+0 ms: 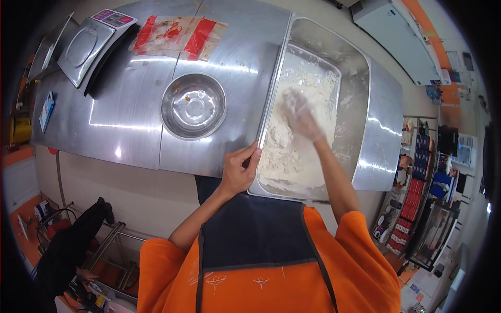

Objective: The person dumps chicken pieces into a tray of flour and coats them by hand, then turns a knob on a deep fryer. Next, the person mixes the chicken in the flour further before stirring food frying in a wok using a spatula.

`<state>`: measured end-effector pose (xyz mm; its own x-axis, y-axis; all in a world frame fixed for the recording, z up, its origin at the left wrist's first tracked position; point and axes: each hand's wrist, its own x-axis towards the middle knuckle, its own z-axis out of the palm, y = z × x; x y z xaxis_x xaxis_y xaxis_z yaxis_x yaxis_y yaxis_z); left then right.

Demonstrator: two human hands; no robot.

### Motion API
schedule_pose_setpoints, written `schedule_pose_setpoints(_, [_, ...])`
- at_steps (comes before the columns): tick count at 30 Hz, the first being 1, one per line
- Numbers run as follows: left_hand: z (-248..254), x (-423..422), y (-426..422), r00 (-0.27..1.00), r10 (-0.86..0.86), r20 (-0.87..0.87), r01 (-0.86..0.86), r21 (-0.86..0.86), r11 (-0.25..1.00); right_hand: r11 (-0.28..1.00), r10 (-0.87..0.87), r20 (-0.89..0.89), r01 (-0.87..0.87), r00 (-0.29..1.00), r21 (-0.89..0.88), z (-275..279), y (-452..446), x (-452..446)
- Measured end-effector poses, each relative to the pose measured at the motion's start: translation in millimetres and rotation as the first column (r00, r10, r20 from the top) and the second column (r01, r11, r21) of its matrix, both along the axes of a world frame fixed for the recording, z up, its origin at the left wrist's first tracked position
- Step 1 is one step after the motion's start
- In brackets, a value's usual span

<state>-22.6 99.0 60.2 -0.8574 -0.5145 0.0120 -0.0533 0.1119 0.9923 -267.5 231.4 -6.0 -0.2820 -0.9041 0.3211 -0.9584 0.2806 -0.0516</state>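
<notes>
A deep rectangular steel tub [361,99] holds white flour [308,161] with clumps of dough [277,134] toward its left side. My left hand [241,169] grips the tub's near left rim, fingers curled over the edge. Inside the tub, my right hand [302,116] is coated in flour and touches the floury mix. Motion smears its fingers, so I cannot make out whether they are closed on dough.
On the steel table [125,112] stands a round metal bowl [194,106]. Behind it lies a red-and-clear plastic bag [177,36]. A digital scale [88,49] and a phone [47,111] are at the left. A person in black [70,245] is at lower left; shelves [415,182] stand at right.
</notes>
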Motion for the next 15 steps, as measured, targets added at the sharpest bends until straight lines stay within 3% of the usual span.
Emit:
schedule_pose_setpoints(1, [0, 0, 0, 1.000, -0.001, -0.006, 0.001, 0.003, 1.000, 0.993, -0.080, 0.385, 0.109, 0.919, -0.052, 4, -6, 21])
schedule_pose_setpoints(2, [0, 1, 1, 1.000, 0.000, -0.006, 0.000, 0.011, 1.000, 0.973, -0.121, 0.717, 0.224, 0.686, -0.050, 11, -7, 52])
schedule_pose_setpoints(3, [1, 2, 1, 1.000, -0.001, -0.001, 0.001, 0.008, 1.000, 0.944, -0.122, 0.934, 0.330, 0.336, 0.004, 19, -6, 68])
schedule_pose_setpoints(5, [3, 1, -1, 1.000, -0.014, 0.009, 0.014, -0.004, 1.000, 0.943, -0.318, 0.936, 0.150, 0.151, 0.296, 57, -8, 60])
schedule_pose_setpoints(8, [-3, 1, 1, 1.000, -0.001, -0.001, 0.001, -0.007, 1.000, 0.983, -0.182, 0.934, 0.080, 0.308, 0.165, 36, 2, 35])
schedule_pose_setpoints(10, [-2, 1, 1, 1.000, -0.003, 0.010, 0.003, -0.005, 1.000, 0.976, -0.142, 0.930, 0.206, 0.339, 0.074, 37, -12, 41])
schedule_pose_setpoints(11, [-1, 1, 1, 1.000, -0.005, 0.013, 0.006, -0.006, 1.000, 0.971, -0.240, 0.821, 0.131, 0.517, 0.201, 36, -10, 56])
schedule_pose_setpoints(14, [2, 0, 0, 1.000, 0.002, 0.007, -0.002, -0.008, 1.000, 0.912, -0.313, 0.745, -0.034, 0.590, 0.409, 55, 10, 80])
schedule_pose_setpoints(15, [2, 0, 1, 1.000, 0.010, -0.004, -0.010, -0.004, 1.000, 0.892, -0.258, 0.708, -0.119, 0.658, 0.435, 68, 13, 86])
